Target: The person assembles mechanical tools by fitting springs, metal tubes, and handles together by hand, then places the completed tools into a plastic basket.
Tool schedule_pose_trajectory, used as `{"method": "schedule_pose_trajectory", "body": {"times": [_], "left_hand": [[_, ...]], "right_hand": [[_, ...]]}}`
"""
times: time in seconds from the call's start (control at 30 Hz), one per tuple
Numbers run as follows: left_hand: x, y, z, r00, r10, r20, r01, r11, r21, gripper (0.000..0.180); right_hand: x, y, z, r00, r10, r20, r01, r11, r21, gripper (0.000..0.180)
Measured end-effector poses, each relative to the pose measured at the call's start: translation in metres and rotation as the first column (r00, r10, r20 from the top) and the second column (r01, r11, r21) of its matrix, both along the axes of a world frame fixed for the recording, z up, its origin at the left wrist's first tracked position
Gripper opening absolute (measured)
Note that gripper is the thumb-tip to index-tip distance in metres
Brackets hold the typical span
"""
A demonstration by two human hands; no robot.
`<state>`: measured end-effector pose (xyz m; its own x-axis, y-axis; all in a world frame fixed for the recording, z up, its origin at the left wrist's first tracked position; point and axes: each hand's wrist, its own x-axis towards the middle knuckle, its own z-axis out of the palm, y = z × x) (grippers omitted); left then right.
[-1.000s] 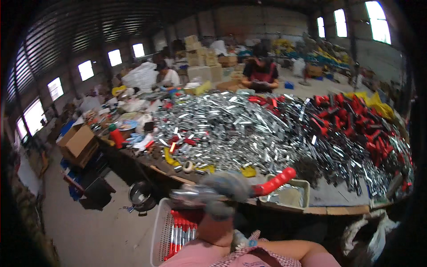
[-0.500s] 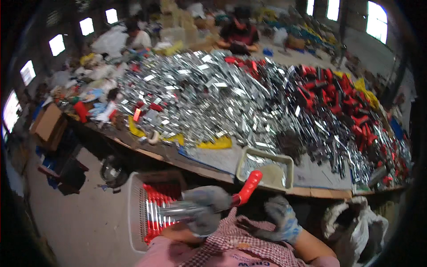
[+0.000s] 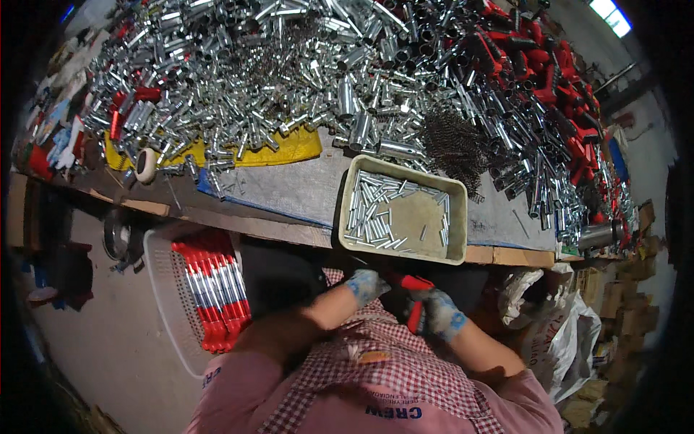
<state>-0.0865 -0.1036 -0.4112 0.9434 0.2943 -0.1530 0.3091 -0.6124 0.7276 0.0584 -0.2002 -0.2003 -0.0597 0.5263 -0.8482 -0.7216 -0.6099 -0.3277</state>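
Note:
Before my apron, both gloved hands are close together, just below the table edge. My right hand (image 3: 441, 315) is closed around a red-handled tool (image 3: 415, 283); one red part shows above the fingers and another below. Close by on the left, my left hand (image 3: 367, 286) has its fingers curled in beside the tool's dark part, and what they grip is hidden in shadow. To the left, a white plastic basket (image 3: 160, 289) contains several red-ended tools (image 3: 217, 289) with shiny metal middles, lying side by side.
On the table edge ahead, a cream tray (image 3: 452, 249) has small metal pins (image 3: 372, 217). Behind it spread piles of shiny metal tubes (image 3: 289, 87), dark springs (image 3: 455, 145) and red-and-black handles (image 3: 557, 79). A white sack (image 3: 571, 340) stands at my right.
The view has tipped down toward the table. My left hand has moved from above the basket to near my right hand. My right hand, formerly open, now grips the red-handled tool.

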Motion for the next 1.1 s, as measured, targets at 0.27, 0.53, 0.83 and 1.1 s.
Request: {"method": "schedule_pose_trajectory", "body": {"times": [0.27,0.53,0.83,1.1], "left_hand": [[0.04,-0.011,0.006,0.995,-0.059,0.08,0.077,0.966,-0.245,0.03],[0.061,0.016,0.027,0.983,-0.085,0.161,0.142,0.911,-0.387,0.031],[0.03,0.016,0.048,0.969,-0.173,0.176,0.234,0.868,-0.437,0.033],[0.023,0.041,0.072,0.996,-0.058,0.068,0.082,0.9,-0.429,0.036]], "right_hand": [[0.01,-0.001,-0.077,0.944,-0.324,-0.053,0.311,0.934,-0.175,0.01],[0.014,0.022,-0.103,0.905,-0.338,-0.259,0.3,0.938,-0.175,0.027],[-0.001,0.108,-0.086,0.992,-0.036,0.121,0.022,0.994,0.111,0.029],[0.0,0.115,-0.05,0.836,0.235,0.495,-0.447,0.816,0.368,0.032]]}}
